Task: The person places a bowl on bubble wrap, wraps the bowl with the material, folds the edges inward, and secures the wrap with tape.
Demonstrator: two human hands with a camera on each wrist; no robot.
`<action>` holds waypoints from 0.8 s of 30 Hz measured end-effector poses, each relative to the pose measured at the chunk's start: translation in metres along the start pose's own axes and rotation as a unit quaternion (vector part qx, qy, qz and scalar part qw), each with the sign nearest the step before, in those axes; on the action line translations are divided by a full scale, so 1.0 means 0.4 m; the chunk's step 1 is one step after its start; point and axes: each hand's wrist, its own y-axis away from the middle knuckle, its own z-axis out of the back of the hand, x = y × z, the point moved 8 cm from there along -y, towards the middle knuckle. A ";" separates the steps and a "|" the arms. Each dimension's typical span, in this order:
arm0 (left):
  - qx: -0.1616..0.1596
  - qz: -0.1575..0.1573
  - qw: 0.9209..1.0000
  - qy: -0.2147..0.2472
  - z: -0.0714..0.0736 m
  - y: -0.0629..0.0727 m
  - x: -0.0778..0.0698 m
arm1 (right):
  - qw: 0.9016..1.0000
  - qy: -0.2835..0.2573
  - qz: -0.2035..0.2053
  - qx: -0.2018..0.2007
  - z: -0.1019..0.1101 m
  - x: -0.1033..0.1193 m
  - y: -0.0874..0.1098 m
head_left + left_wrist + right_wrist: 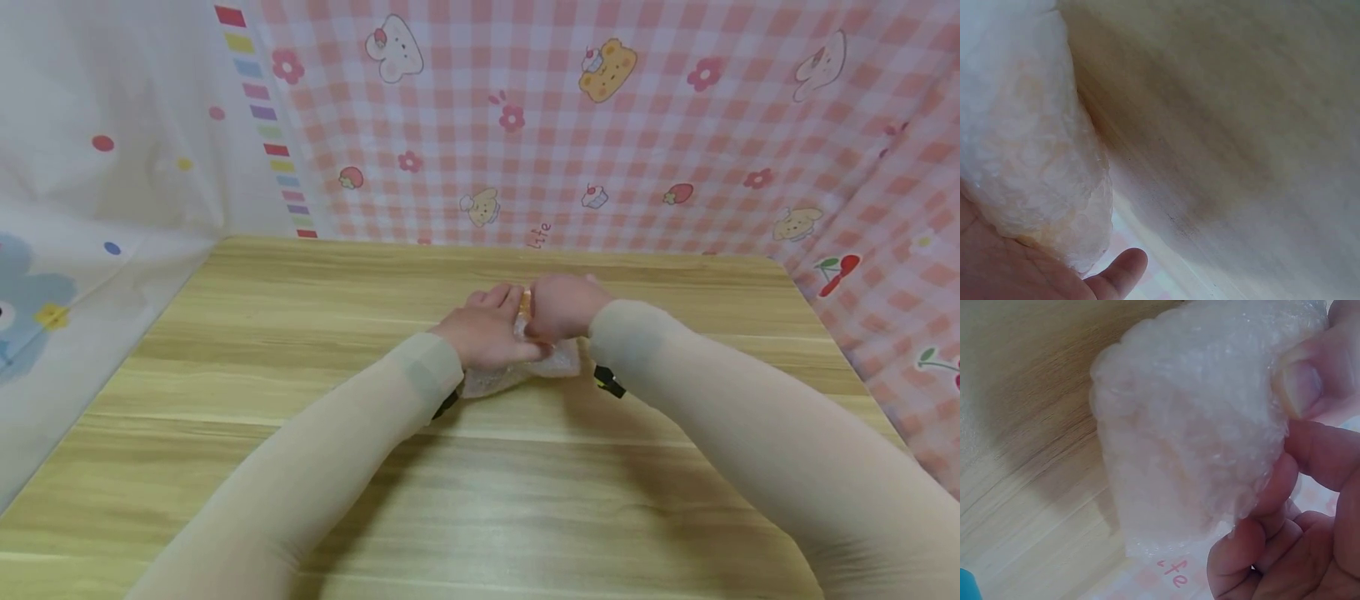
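Note:
A small bundle of clear bubble wrap (558,360) lies on the wooden table, with something orange showing faintly through it. My left hand (487,333) rests over its left side, palm against the plastic in the left wrist view and thumb (1124,270) stretched out. On the other side, my right hand (564,307) grips the wrap's edge with curled fingers (1238,550). A patch of orange (525,304) shows between the two hands. Both hands cover much of the bundle, so the wrapped object's kind cannot be made out.
The wood-grain table (480,500) extends around the bundle. A pink checked cloth (450,125) hangs behind its far edge, and a white dotted cloth (150,100) hangs at the left. Black pieces (609,382) show under the wrists.

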 end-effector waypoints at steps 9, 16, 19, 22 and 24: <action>0.001 -0.002 1.000 0.003 -0.001 0.000 -0.002 | 0.999 -0.036 -0.007 0.003 0.008 -0.013 0.011; 0.000 0.001 1.000 0.004 0.001 0.002 -0.002 | 1.000 -0.029 -0.006 0.001 0.007 -0.014 0.008; 0.000 0.004 1.000 0.005 0.000 0.002 -0.001 | 1.000 -0.020 -0.007 0.001 0.005 -0.014 0.006; 0.001 0.006 1.000 0.004 -0.001 0.001 0.000 | 1.000 -0.012 -0.014 0.001 0.002 -0.014 0.005; 0.002 0.009 1.000 0.003 -0.002 0.001 0.000 | 1.000 -0.007 -0.019 -0.001 0.002 -0.013 0.006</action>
